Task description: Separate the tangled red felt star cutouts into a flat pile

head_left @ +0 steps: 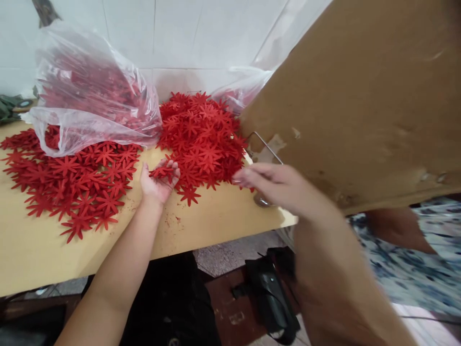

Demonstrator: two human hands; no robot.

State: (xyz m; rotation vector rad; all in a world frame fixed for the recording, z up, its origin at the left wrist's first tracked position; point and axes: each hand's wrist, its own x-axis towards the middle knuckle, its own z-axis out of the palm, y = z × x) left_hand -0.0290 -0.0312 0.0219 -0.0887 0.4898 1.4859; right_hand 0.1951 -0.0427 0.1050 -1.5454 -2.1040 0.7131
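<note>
My left hand (158,185) is palm up with its fingers curled around a few red flower-shaped cutouts (163,172). Its place is over the table, between two heaps of such cutouts. A dense heap (201,139) lies just behind it, and a looser heap (82,178) spreads out to the left. My right hand (275,185), slightly blurred, is raised in front of a thin bent metal rod (266,145) at the right end of the table. Its fingertips are pressed together, and what they hold, if anything, cannot be made out. A rounded shiny object (262,200) shows partly below it.
A clear plastic bag (97,96) full of red cutouts stands on the left heap. Another bag (247,86) is at the back wall. A large brown board (360,105) rises on the right. Beneath the wooden table (216,216) lies a black device (270,293). Part of a person in patterned clothing (428,264) shows beyond the board.
</note>
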